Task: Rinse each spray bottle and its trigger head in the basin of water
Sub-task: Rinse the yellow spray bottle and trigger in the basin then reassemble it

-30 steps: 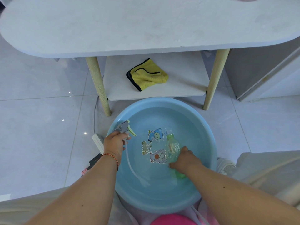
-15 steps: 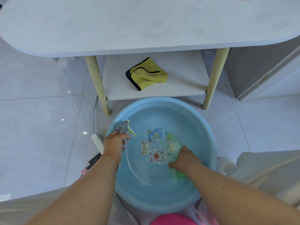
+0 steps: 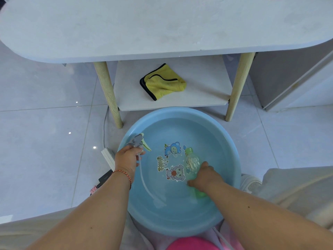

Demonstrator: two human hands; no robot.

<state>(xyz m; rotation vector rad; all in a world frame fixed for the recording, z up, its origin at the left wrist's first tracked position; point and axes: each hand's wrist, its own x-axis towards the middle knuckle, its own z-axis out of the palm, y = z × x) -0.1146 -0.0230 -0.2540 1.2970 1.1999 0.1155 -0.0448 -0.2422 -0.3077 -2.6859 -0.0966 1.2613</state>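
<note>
A round blue basin (image 3: 232, 152) of water stands on the floor in front of me, with cartoon stickers on its bottom. My left hand (image 3: 127, 160) grips a grey trigger head (image 3: 137, 141) with a pale green lever at the basin's left rim; its clear dip tube (image 3: 146, 184) trails down into the water. My right hand (image 3: 205, 175) holds a clear green spray bottle (image 3: 191, 162) lying under the water, its open green neck pointing away from me. Part of the bottle is hidden beneath my hand.
A white table (image 3: 162, 27) with wooden legs stands just beyond the basin; a yellow cloth (image 3: 164, 83) lies on its lower shelf. A white power strip (image 3: 108, 156) and cable lie on the tiled floor left of the basin. A pink object (image 3: 189, 245) sits at the bottom edge.
The submerged bottle has shifted slightly in the water under my right hand. My left hand and the trigger head have stayed in place.
</note>
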